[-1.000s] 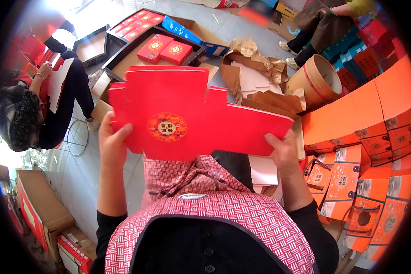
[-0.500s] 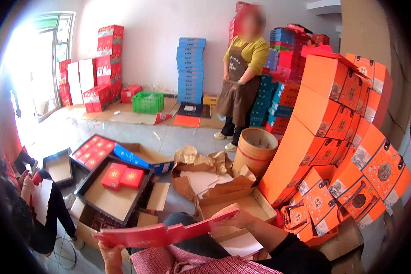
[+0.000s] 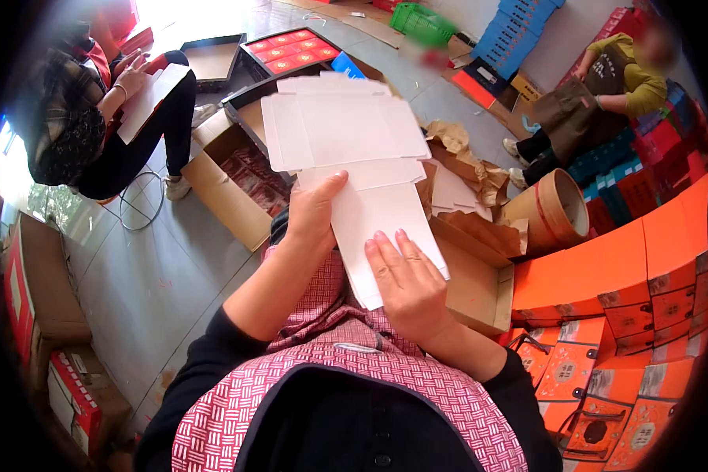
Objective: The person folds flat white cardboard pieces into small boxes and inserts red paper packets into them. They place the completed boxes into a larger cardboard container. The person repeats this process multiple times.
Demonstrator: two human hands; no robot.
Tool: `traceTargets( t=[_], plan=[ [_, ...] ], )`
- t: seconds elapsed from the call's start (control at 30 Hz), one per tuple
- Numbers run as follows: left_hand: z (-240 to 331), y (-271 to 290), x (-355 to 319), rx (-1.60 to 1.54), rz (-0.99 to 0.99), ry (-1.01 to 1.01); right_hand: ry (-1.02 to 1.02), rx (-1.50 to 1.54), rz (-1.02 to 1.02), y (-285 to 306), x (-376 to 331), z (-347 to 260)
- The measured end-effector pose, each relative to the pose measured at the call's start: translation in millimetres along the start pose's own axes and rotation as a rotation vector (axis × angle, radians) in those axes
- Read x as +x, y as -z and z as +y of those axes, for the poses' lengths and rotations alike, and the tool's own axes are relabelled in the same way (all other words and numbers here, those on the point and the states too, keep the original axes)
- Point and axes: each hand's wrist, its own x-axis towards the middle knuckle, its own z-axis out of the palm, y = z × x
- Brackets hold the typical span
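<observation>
Flat white cardboard blank (image 3: 346, 130), flipped from red, creases exposed; left hand (image 3: 313, 211) clamping left edge, right hand (image 3: 411, 289) atop near end, grip unclear.

I see left hand (image 3: 315, 211) gripping white cardboard (image 3: 342, 130), right hand (image 3: 411, 295) laid on it; red boxes (image 3: 291, 50) at eleven o'clock, orange boxes (image 3: 586, 271) at three.

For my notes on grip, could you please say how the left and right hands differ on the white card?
The left hand holds the white card by its left edge, thumb on top; the right hand lays fingers on its upper face. The left hand is farther forward than the right hand. Both are bare.
</observation>
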Motion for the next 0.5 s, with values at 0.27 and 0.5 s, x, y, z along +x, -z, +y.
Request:
traceTargets(
  t=[0.27,0.5],
  plan=[
    [41.9,27.1,-2.4,0.185,-0.333,-0.056,-0.763,0.977,0.491,17.2,19.3,96.2],
    [26.6,20.6,-22.0,0.317,-0.394,-0.077,-0.796,1.711,0.346,3.7,34.4,113.4]
  ],
)
